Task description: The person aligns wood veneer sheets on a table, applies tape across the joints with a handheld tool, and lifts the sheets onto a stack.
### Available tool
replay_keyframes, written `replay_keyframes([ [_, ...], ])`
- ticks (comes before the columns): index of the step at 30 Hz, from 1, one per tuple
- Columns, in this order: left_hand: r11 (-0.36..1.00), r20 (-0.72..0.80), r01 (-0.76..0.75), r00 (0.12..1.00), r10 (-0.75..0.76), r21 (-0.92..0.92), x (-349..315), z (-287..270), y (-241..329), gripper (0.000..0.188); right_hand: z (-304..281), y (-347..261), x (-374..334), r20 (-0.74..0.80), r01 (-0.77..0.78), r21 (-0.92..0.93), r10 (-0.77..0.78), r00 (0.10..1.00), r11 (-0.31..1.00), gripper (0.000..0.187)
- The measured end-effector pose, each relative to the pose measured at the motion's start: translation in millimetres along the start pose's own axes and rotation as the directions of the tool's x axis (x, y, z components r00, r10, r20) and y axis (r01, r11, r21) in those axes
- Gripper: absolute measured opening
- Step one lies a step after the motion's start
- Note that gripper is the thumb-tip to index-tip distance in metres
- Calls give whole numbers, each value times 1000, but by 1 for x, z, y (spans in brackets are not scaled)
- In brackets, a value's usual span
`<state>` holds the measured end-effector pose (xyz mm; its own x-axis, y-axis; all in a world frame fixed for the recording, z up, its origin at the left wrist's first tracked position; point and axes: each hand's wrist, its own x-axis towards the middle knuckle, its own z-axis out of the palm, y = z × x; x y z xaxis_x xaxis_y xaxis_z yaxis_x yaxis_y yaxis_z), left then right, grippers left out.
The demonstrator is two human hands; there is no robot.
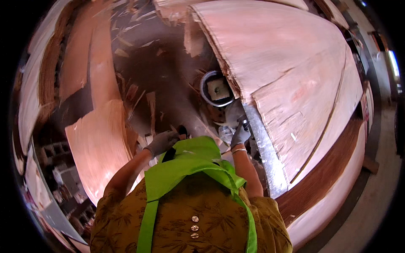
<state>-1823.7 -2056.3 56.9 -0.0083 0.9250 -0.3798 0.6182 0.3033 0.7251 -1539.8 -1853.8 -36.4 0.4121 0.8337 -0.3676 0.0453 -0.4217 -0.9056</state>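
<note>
My left hand (163, 142), in a grey glove, is beside the green apron (185, 154), with its fingers loosely extended and nothing visible in them. In a similar glove, my right hand (241, 136) is closed round a short dark-handled tool (245, 122); its working end is hard to make out. That hand is next to a shiny metal strip (265, 149) along the near left edge of a large stack of pale wood veneer sheets (291, 55). The top sheets have cracks and a long dark split.
Ahead of me, a round dark basin (204, 90) with a pale square piece in it stands against the stack. Veneer sheets (99, 139) lie at the left, their edges ragged. Wood scraps (122, 51) litter the brown floor (162, 76). Crumpled clear plastic (226, 134) is near my right hand.
</note>
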Motion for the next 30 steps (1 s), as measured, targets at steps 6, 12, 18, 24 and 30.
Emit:
replay_keyframes([
  [6,888,-77,-459,885,460,32,95,-13,71,38,-34,-24,-37,272,-47,115,14,962,992,18],
  [12,505,228,-853,523,822,135,141,50,200,64,-117,-166,-114,648,-86,-92,126,752,992,17],
  [18,541,493,-833,426,759,-114,154,61,208,21,-255,-171,-125,586,19,-312,177,791,950,20],
  [24,419,325,-884,465,823,205,148,89,218,14,-279,-124,-123,513,-67,-65,91,854,996,13],
  [30,725,127,-668,744,656,170,168,106,238,22,-258,-94,-105,504,-97,93,37,863,991,12],
])
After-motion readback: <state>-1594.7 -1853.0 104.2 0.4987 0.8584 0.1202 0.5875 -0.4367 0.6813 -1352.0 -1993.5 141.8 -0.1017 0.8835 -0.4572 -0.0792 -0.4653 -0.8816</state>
